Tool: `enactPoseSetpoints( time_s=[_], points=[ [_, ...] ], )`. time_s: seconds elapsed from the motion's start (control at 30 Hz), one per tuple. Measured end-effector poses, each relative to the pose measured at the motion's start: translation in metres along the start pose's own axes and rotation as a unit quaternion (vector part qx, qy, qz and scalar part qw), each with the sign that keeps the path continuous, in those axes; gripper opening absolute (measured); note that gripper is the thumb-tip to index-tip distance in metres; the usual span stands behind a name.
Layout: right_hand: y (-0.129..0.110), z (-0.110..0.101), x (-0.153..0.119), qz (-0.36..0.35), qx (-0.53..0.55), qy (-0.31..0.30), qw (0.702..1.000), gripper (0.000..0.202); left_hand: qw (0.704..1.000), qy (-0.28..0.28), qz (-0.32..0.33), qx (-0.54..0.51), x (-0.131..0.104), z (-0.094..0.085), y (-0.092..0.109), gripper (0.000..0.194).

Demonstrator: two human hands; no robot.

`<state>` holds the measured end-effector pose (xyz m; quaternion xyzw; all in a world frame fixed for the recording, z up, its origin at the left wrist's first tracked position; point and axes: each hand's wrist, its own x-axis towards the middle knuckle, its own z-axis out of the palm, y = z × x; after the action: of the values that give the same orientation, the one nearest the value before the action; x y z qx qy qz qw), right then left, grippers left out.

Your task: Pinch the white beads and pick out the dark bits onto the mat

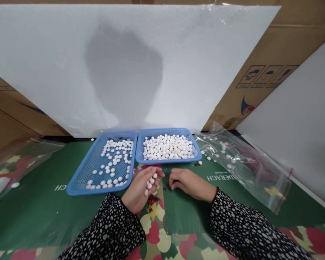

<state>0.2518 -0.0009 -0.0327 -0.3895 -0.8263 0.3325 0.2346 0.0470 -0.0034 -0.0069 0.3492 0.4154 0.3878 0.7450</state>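
Cupped the left hand (142, 189), partly closed, round some white balls (150, 186), lower middle, probably against spills. Curled the right hand (191, 184) loosely nearby, couldn't tell if holding any. Had blue baskets (168, 161) of balls mid-frame, presumably for reach.

This looks like a workshop corner: printed brown cardboard (269, 54) stands behind rectangular blue plastic trays (93, 159) and a clear plastic bag (257, 182).
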Motion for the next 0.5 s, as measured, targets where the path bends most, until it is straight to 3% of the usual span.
enactPoseSetpoints(
  time_s=[0.07,0.2,0.33,0.5],
  points=[
    [-0.003,0.000,0.001,0.031,0.104,0.068,0.992,0.015,1.000,0.005,-0.001,-0.023,-0.001,0.001,0.003,0.025],
    [-0.012,0.003,0.003,0.070,0.306,0.178,0.933,0.006,0.999,-0.021,-0.013,-0.029,-0.004,0.003,0.005,0.031],
    [-0.023,0.007,0.004,0.068,0.394,0.198,0.895,0.016,0.999,-0.040,-0.009,0.001,-0.005,0.003,0.000,0.031],
    [-0.032,0.011,0.003,0.069,0.380,0.212,0.898,0.014,0.999,-0.046,0.022,0.008,-0.002,0.000,-0.004,0.034]
  ],
)
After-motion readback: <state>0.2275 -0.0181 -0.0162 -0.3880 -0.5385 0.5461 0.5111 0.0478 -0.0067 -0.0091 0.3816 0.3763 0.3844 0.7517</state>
